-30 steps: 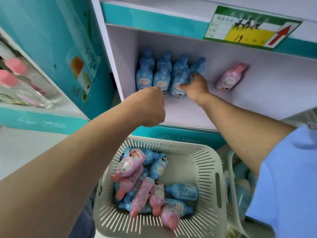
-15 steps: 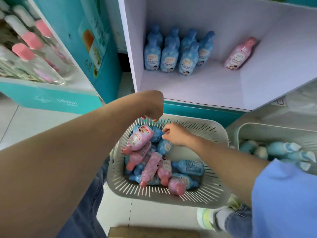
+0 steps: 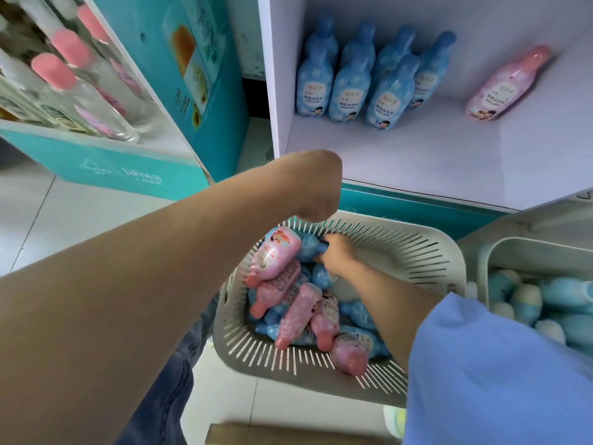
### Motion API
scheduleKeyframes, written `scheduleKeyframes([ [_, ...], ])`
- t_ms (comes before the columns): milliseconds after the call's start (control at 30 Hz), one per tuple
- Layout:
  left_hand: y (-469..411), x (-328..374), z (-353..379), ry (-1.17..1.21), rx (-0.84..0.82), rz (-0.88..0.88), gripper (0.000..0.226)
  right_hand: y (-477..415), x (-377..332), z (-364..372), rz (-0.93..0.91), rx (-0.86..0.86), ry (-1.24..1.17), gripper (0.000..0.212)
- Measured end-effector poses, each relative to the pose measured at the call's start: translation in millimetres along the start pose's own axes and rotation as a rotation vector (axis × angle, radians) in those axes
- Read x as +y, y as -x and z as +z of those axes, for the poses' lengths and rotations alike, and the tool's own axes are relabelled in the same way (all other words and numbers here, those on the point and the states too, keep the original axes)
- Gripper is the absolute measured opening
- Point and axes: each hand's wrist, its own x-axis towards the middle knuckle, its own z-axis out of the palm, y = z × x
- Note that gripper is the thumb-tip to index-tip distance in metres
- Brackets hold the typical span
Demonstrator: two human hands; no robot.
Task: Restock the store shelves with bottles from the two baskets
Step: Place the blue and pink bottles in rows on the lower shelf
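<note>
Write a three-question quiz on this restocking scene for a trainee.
1. True or false: the right grip holds a pink bottle.
2. How many pink bottles are on the white shelf? A none, B one, C three.
3. What bottle colours lie in the slotted basket?
Key: 1 false, it holds a blue bottle; 2 B; 3 pink and blue.

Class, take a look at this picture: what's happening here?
A person is restocking a shelf. Their left hand grips the far rim of a slotted basket, and the right hand grips a blue bottle lying inside it. Seven stocked blue bottles and one pink bottle are already on the shelf.
</note>
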Motion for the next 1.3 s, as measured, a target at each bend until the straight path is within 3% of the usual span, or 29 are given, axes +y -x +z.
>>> scheduleKeyframes([
  [200,-4,17,17,-0.164,-0.1,0.082,0.029,39,0,-69,-0.151,-0.015,0.221,0.025],
  [267,-11,24,35,-0.186,-0.191,0.113,0.029,61,9,-105,-0.185,-0.014,0.29,0.016],
  [367,-24,32,68,-0.177,-0.353,0.118,0.031,95,24,-146,-0.225,-0.017,0.338,0.028],
  [433,-29,37,90,-0.172,-0.431,0.082,0.033,110,35,-160,-0.252,0.024,0.345,0.018],
  [567,-51,37,138,-0.159,-0.393,-0.008,0.033,123,55,-167,-0.257,0.1,0.337,0.022],
  [833,-84,23,198,-0.054,-0.299,-0.21,0.035,105,65,-165,-0.279,0.061,0.293,0.025],
  [1000,-90,14,207,0.127,-0.266,-0.365,0.05,109,57,-166,-0.331,0.063,0.188,0.025],
  [1167,-115,27,229,0.216,-0.286,-0.439,0.09,95,66,-174,-0.294,0.053,0.197,0.026],
  [1300,-107,27,241,0.08,-0.258,-0.408,0.07,98,69,-170,-0.306,0.095,0.216,0.026],
])
